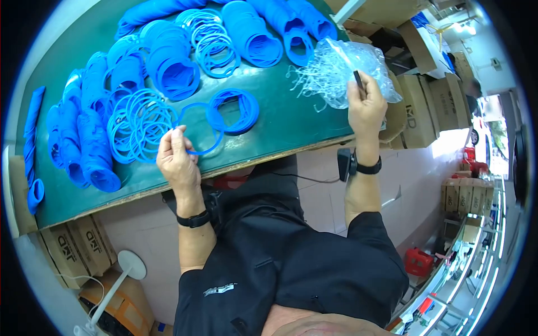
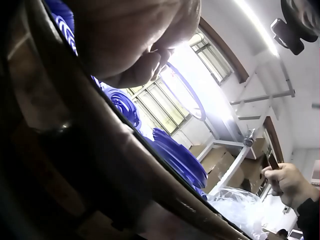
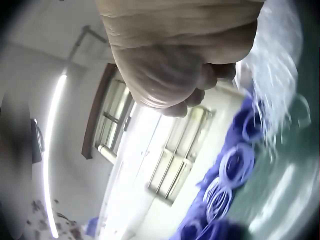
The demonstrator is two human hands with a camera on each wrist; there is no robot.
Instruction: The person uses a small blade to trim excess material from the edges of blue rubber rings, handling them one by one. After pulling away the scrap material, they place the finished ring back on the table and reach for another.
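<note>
In the head view my left hand [image 1: 179, 162] pinches a thin blue ring [image 1: 208, 151] between thumb and fingers at the table's near edge. The ring overlaps a neat stack of blue rings [image 1: 252, 112] to its right. A pile of loose light-blue rings [image 1: 119, 144] lies just beyond the left hand. My right hand [image 1: 369, 109] grips a slim dark tool [image 1: 358, 79], its end showing above the thumb; its exact kind cannot be told. Behind that hand lies a clear plastic bag [image 1: 364, 56] with thin pale strips [image 1: 314, 78] spilling from it.
Several long bundles of blue rings [image 1: 168, 56] line the back and left of the green table [image 1: 291, 120]. Cardboard boxes [image 1: 420, 109] stand off the right side. More boxes [image 1: 78, 246] and a white round-headed stand [image 1: 131, 264] are at lower left.
</note>
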